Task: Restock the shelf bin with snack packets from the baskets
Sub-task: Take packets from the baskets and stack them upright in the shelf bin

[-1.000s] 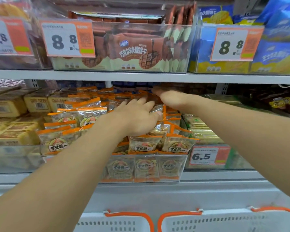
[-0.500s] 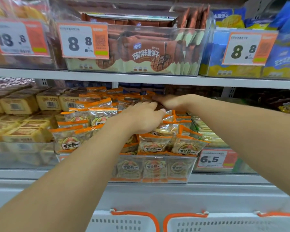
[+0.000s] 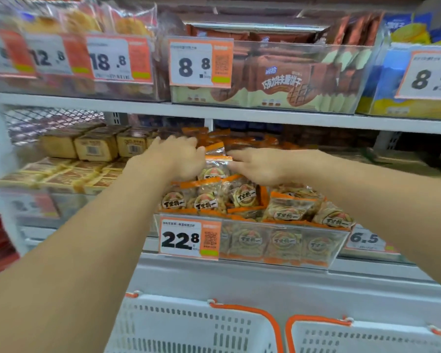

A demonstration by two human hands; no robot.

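Both hands are over the shelf bin (image 3: 250, 247), the clear one w/ the 22.8 price tag (image 3: 190, 238) on its front. The bin is heaped w/ snack packets (image 3: 242, 197), orange-edged w/ clear windows, piled above the front rim.

Left hand (image 3: 178, 159) sits at the back-left of the bin. Its fingers curl down over the pile against one upright packet (image 3: 215, 161), but blur hides whether they pinch it or only press, so cannot tell. Right hand (image 3: 259, 165) is just right of that packet, fingers fairly straight and touching its side; it looks open and steadying, not gripping.

Two white baskets (image 3: 194, 324) w/ orange rims sit below the bin, near the frame's bottom. Their insides aren't visible, so remaining stock is unknown.

Handling, as a judgement: packets look light and soft, w/ crinkly, slippery film, and the contents are probably brittle. Best hold would be the flat sealed orange edge, or a loose clasp across the width w/o squeezing. The pile is high, so anything set near the front rim could slide off.
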